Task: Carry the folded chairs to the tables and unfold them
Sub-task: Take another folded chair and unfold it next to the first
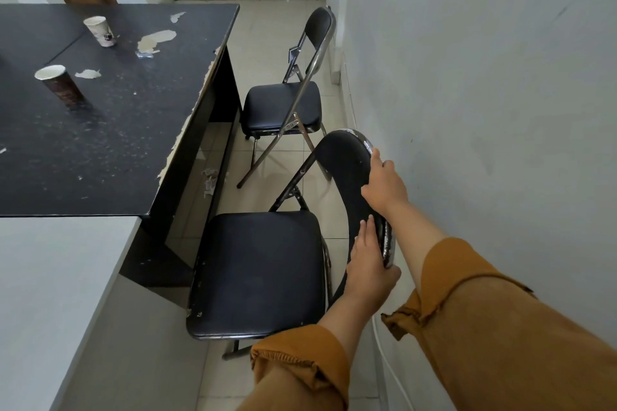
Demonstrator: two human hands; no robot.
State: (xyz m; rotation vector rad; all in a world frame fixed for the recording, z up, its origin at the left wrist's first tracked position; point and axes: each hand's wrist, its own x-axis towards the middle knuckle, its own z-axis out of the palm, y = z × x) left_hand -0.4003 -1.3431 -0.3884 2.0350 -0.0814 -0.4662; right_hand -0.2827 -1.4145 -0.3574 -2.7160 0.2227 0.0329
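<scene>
The near folding chair (pixel 260 270) and far folding chair (pixel 280 107) are black on silvery frames. The table (pixel 100 143) is black, white-flecked, with pale peeled patches. Sleeves (pixel 500 327) are mustard; floor tiles (pixel 260 27) beige.

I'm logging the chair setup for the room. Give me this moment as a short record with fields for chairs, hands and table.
near chair: unfolded, seat down, by the black table corner
far chair: unfolded, at the table's side, close to the wall
left hand: holds the near end of the near chair's backrest
right hand: grips the backrest's top edge, farther along
table top: two paper cups standing, surface peeling in patches
folded chairs in view: none
</scene>
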